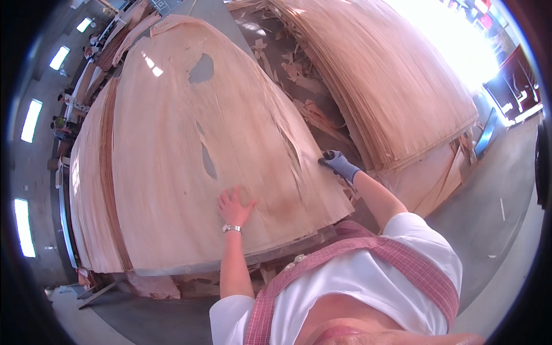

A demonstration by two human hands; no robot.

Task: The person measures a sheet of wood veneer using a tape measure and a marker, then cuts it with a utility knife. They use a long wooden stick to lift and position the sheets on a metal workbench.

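A large, thin sheet of wood veneer (167, 132) lies in front of me on a bench. It has a rounded hole near its far end, a long narrow gap in the middle and a split along its right side. My left hand (234, 208), bare with a wristwatch (232, 228) above it, rests flat on the sheet with fingers spread. At the sheet's right edge, my right hand (340, 165) wears a grey-blue glove with dark fingertips. Its fingers are closed on the veneer's edge, and their undersides are hidden.
A tall stack of veneer sheets (391, 80) stands to the right, with torn veneer scraps (310, 112) in the gap between. More layered veneer (89, 190) lies along the left. Several people work at the far left. Scraps lie under the bench's near edge (276, 251).
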